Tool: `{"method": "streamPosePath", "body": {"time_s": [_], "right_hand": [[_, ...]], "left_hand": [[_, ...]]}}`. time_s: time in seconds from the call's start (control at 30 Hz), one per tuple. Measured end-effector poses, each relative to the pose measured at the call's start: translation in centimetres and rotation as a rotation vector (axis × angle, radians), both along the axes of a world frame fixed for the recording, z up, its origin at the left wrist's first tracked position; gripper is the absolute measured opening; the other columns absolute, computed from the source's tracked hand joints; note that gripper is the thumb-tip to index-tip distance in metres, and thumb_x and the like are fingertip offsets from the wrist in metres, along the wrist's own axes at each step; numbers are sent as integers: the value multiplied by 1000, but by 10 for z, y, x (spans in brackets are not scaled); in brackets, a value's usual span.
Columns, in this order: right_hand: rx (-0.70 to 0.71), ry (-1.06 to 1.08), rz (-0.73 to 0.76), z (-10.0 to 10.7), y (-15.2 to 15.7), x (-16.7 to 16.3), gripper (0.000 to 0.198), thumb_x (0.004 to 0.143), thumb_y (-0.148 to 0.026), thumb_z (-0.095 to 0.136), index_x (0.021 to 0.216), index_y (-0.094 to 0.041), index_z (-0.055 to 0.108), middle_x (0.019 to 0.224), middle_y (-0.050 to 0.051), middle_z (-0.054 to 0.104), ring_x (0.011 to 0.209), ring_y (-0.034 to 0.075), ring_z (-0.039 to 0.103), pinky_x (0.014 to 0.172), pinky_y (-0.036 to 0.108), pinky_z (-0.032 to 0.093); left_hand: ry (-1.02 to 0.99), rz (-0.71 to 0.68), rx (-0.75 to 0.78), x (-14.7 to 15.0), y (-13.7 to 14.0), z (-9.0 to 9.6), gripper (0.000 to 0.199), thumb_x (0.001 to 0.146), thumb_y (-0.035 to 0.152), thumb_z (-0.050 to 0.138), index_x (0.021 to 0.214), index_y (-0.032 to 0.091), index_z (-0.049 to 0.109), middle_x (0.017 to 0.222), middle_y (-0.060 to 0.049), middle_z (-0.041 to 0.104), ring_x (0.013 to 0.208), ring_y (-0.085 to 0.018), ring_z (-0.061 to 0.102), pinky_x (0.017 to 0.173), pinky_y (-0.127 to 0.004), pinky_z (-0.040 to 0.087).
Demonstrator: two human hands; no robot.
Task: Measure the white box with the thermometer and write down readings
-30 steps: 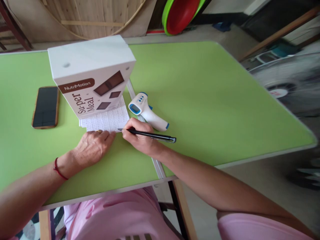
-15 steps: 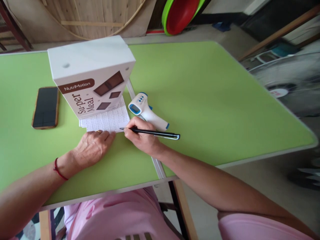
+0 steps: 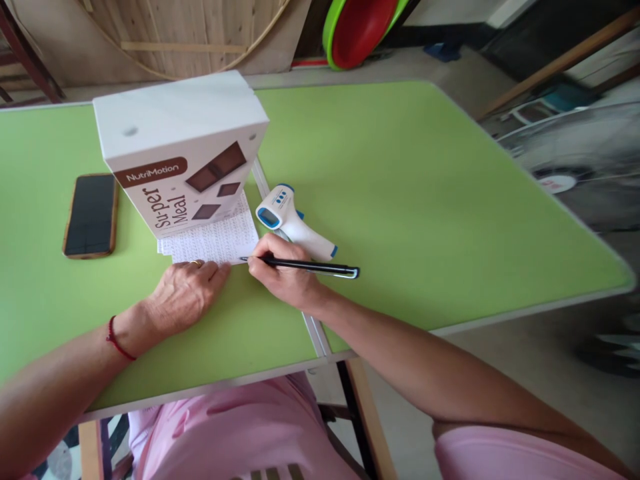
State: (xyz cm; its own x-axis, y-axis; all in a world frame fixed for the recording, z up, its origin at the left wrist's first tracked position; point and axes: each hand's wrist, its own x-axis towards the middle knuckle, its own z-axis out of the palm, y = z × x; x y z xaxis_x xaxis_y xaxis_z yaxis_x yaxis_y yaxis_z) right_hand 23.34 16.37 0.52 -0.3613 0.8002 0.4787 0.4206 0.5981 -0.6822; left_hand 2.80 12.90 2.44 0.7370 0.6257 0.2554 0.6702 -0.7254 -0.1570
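My right hand [image 3: 286,272] is closed round a black pen [image 3: 320,267], its tip at the lower right edge of a handwritten sheet of paper [image 3: 215,245]. Small lines of writing cover the sheet. My left hand [image 3: 187,293] lies palm down along the lower edge of the paper, fingers resting on it and holding nothing. A white box [image 3: 180,160] printed "NutriMotion Su-per Meal" stands upright on the paper and hides its upper part. Just beyond my right hand, a white and blue infrared thermometer [image 3: 295,223] lies on its side.
A phone [image 3: 91,215] in a brown case lies left of the box. The green table [image 3: 425,200] has a metal seam running past the thermometer. To the right stands a fan [image 3: 565,173]. Red and green basins [image 3: 363,30] lean behind the table.
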Motion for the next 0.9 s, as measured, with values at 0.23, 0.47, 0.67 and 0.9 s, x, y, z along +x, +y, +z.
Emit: {"method": "streamPosePath", "body": {"time_s": [0.23,0.47,0.67,0.9], "right_hand": [[-1,7,-3,-1,0,-1,21,85,-22,54,68,-23,42,54,-6,48,47,8,42,45,22,35],[-12,-8,1,0,0,-2,22,86,-23,55,68,-23,42,54,-6,47,47,8,43,44,22,35],[-26,16,11,0,0,-2,21,84,-19,55,68,-22,42,54,-7,46,46,7,43,44,21,35],[-47,28,31,0,0,-3,21,84,-18,56,68,-22,42,54,-7,46,46,7,43,44,20,35]], "left_hand": [[30,16,-36,0,-1,-1,21,96,12,43,109,11,59,69,-3,61,55,-15,59,42,-26,37],[20,11,-20,1,0,0,21,95,11,44,109,11,60,68,-2,61,53,-15,58,41,-28,36],[-11,-3,13,0,1,0,19,94,11,46,106,10,61,67,-1,60,51,-16,58,40,-29,36],[-6,-7,9,0,0,0,21,93,9,43,106,10,60,67,-2,60,51,-16,57,40,-28,36]]}}
